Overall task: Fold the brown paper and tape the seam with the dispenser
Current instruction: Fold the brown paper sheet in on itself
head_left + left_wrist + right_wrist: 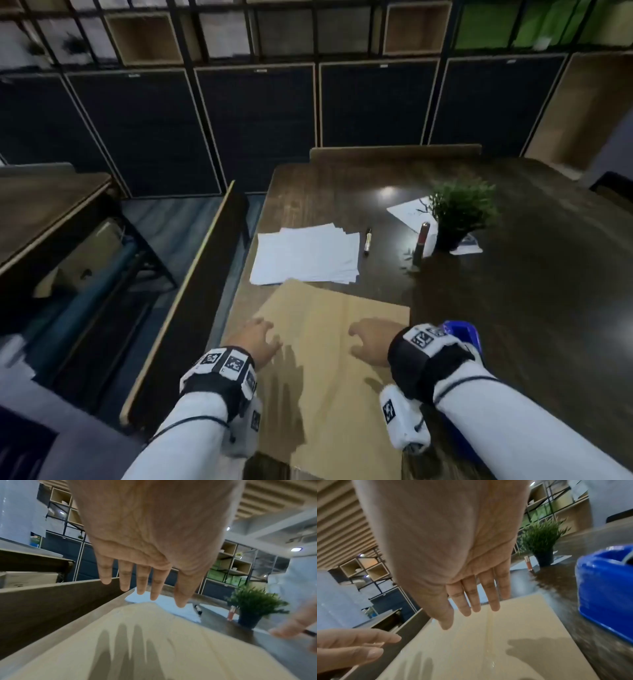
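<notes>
- The brown paper (329, 346) lies flat on the dark surface (513, 308), near its front left corner, with both hands above it.
- Head view: the left hand (255, 341) is over the paper's left edge and the right hand (371, 339) is nearer its right edge; whether either touches the sheet cannot be told here.
- The left wrist view shows the left grip spread, fingers (126, 580) straight and clear of the paper, their shadow cast on it.
- The right wrist view shows the right grip also spread and empty, and a glossy strip running down the paper's middle, which the head view does not show.
- The blue tape dispenser (604, 588) stands just right of the paper; in the head view the right wrist mostly hides it.
- Farther back are white sheets (305, 253), a marker (368, 241) and a potted plant (460, 212).
</notes>
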Motion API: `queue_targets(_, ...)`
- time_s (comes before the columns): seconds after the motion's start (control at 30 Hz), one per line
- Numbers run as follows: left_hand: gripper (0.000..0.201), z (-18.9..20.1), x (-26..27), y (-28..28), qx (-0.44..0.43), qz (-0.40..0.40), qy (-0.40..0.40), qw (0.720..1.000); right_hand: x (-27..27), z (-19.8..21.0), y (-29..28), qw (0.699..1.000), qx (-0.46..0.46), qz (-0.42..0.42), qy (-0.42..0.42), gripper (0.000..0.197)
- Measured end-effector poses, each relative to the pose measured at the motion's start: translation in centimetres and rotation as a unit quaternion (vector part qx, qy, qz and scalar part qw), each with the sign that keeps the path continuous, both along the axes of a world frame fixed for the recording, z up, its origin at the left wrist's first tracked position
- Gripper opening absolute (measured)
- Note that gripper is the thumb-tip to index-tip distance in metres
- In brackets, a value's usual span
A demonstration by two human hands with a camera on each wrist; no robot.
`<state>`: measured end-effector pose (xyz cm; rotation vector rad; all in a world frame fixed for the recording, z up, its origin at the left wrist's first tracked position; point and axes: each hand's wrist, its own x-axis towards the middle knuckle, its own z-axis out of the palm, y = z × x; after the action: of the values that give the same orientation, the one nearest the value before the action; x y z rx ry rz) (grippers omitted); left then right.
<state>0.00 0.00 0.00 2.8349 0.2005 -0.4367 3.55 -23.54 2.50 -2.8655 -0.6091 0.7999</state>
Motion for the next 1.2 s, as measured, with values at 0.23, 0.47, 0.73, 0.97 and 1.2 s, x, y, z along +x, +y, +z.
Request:
queue_targets(0.23,0.076,-6.1,0.2,1.4,0.082,0.069,0.074,0.991,0.3,-7.1,-0.1,0.997,-0.053,0.051,0.036,0.048)
queue_targets(0.47,0.112,-8.1,2.4,4.7,0.094,0.091,0.105,0.986,1.5,-8.8,2.0,0.994,-0.068,0.091,0.006,0.031)
queue_targets(0.73,0.105,-9.0,3.6,5.0,0.189,0.018,0.098,0.977,1.2,-10.7,3.5,0.975,-0.143,0.158,-0.057,0.027)
queue_targets(0.97,0.104,-10.1,1.1,5.1,0.155,0.031,0.038,0.987,-1.4,-11.0,2.4,0.963,-0.205,0.173,-0.04,0.039)
queue_targets(1.2,0.091,-9.6,-1.8,5.0,0.061,0.049,0.002,0.997,-3.9,-11.0,1.9,0.973,-0.198,0.112,-0.031,0.061)
